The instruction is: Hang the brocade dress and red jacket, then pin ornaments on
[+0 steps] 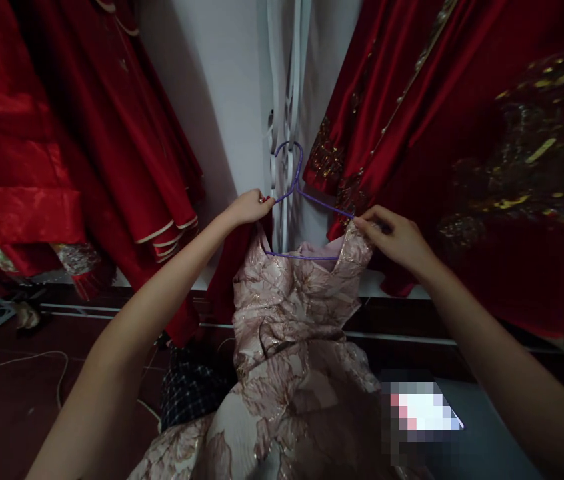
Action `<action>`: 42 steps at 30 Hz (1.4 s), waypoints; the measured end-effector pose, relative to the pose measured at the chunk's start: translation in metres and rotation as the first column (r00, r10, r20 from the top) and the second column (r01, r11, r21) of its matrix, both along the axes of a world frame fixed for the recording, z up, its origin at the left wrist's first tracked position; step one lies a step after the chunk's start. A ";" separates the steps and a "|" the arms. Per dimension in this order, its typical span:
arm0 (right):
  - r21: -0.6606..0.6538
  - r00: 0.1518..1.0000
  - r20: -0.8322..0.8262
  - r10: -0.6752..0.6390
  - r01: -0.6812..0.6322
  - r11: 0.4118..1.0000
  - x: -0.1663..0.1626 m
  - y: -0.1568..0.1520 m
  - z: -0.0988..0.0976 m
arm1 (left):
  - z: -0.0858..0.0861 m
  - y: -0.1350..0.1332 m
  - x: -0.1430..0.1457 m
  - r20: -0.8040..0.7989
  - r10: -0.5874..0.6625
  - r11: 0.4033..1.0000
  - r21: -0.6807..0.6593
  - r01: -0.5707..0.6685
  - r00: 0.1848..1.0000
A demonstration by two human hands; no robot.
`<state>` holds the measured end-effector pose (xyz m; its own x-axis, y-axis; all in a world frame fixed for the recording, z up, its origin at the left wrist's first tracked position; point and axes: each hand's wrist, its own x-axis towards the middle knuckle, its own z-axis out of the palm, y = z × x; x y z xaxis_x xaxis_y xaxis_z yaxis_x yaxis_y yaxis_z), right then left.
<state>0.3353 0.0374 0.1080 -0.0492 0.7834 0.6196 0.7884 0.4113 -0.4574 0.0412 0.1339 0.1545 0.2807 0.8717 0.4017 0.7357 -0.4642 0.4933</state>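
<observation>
A pale pink floral dress [295,293] with gold glints hangs in front of me on a thin purple clothes hanger [329,206]. My left hand [251,207] is closed on the hanger's left arm, close to the dress strap; some fingertips are hidden. At the other end, my right hand [395,233] pinches the dress's right shoulder where it meets the hanger tip. The hanger's hook points up, against the white metal bars of a rack [285,87]; whether it rests on them I cannot tell. Below, the skirt spreads toward me.
Red garments [127,127] hang at left, and red ones with gold decoration [507,153] hang at right. A lit, blurred-out screen [425,407] lies on a grey surface [492,427] at lower right. Dark checked fabric [189,387] and a pale cable [65,363] are low on the left.
</observation>
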 end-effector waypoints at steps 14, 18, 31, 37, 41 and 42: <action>-0.582 0.958 -0.131 0.256 -0.284 0.762 -0.004 0.047 0.021 | 0.020 -0.023 -0.025 -0.125 -0.117 0.986 -0.129 0.101 0.985; -0.763 0.854 -0.361 0.374 -0.501 0.408 -0.032 0.073 0.034 | 0.032 -0.026 -0.040 -0.099 -0.286 0.909 -0.341 0.238 0.953; -0.708 0.661 -0.636 0.398 -0.705 0.041 -0.117 0.084 -0.014 | 0.019 -0.044 -0.052 0.185 -0.384 0.831 -0.357 0.426 0.905; -0.653 0.619 -0.679 0.395 -0.755 0.060 -0.119 0.085 -0.016 | 0.002 -0.030 -0.063 0.216 -0.241 0.931 -0.222 0.288 0.946; -0.628 0.701 -0.491 0.517 -0.696 0.349 -0.116 0.089 -0.005 | -0.020 -0.022 -0.060 0.077 -0.182 0.982 -0.042 0.185 0.980; -0.591 0.768 -0.348 0.537 -0.625 0.510 -0.113 0.092 -0.002 | -0.025 -0.022 -0.057 0.037 -0.171 0.985 -0.005 0.171 0.985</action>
